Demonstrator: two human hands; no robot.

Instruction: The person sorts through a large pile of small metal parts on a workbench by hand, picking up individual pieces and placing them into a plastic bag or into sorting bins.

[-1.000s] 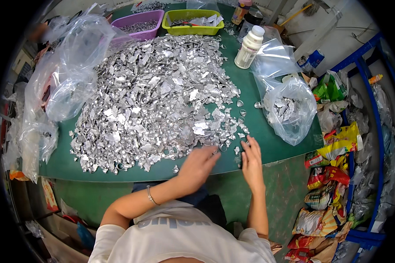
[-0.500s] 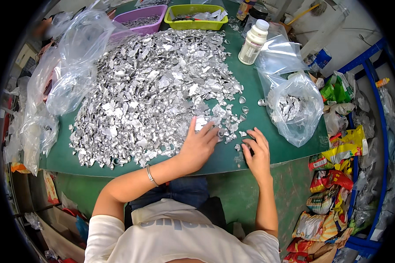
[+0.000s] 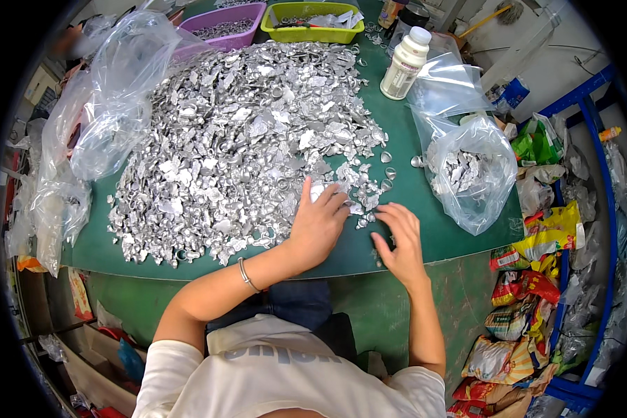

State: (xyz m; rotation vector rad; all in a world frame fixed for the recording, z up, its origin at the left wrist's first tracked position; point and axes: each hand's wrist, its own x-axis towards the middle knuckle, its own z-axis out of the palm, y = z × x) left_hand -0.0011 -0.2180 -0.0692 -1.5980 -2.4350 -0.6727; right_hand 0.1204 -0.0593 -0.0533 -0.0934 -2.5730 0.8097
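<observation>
A broad heap of small silvery metal pieces (image 3: 223, 153), flat flakes and ring-like bits among them, covers much of the green table (image 3: 299, 268). At the heap's near right edge my left hand (image 3: 318, 221) lies palm down, fingers spread, its fingertips on the pieces. A bracelet circles that wrist. Just to its right is my right hand (image 3: 403, 244), thumb apart from the curved fingers, whose tips come close to a few loose bits (image 3: 364, 219). No piece shows in either hand; what lies under the fingers is hidden.
A clear plastic bag (image 3: 472, 202) with metal flakes stands at the right, a white bottle (image 3: 405, 64) behind it. Purple (image 3: 240, 42) and lime-green baskets (image 3: 312, 33) sit at the back. Crumpled plastic bags (image 3: 111, 139) hang over the left edge. A blue rack (image 3: 595, 139) stands far right.
My right hand has shifted slightly left, toward my left hand. The left hand has turned a little at the heap's edge, and loose pieces between the hands have moved.
</observation>
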